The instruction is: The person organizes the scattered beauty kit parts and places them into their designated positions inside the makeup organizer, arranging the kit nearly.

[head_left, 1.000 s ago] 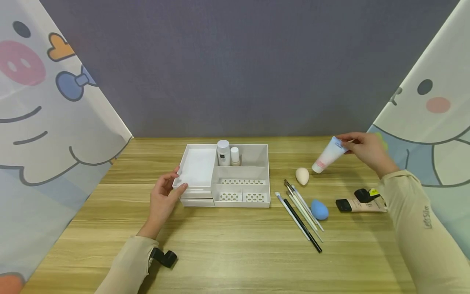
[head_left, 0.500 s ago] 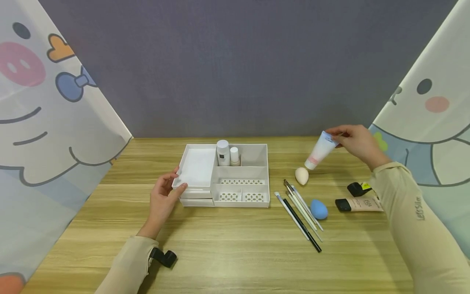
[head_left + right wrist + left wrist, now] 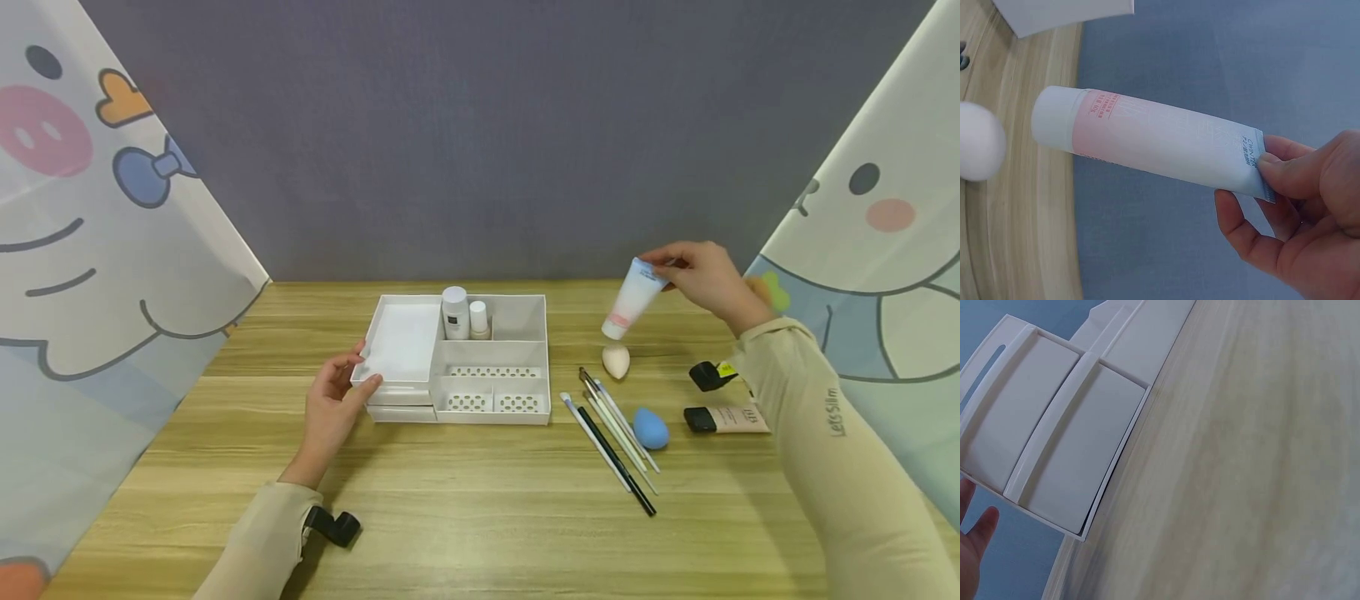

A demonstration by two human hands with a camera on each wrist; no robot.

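Observation:
My right hand [image 3: 697, 271] pinches the crimped end of a squeeze tube [image 3: 633, 298], blue fading through white to pink. The tube tilts with its white cap [image 3: 1057, 117] downward, just behind a cream egg-shaped makeup sponge [image 3: 616, 361]. My left hand [image 3: 336, 408] touches the left side of a white desktop organizer [image 3: 493, 417], its thumb at the front left corner. Two drawer fronts [image 3: 1079, 450] show there in the left wrist view. In a back compartment of the organizer stand a white bottle [image 3: 455, 312] and a smaller white-capped bottle [image 3: 479, 320].
Several makeup brushes [image 3: 615, 442] lie right of the organizer, with a blue makeup sponge [image 3: 651, 428] beside them. Farther right lies a beige, black-capped tube [image 3: 727, 419], partly behind the right sleeve. A grey panel [image 3: 487, 150] rises along the back of the wooden table [image 3: 465, 517].
My right hand has carried the squeeze tube left and slightly back, from right of the cream sponge to just behind it. The left hand and organizer have stayed put.

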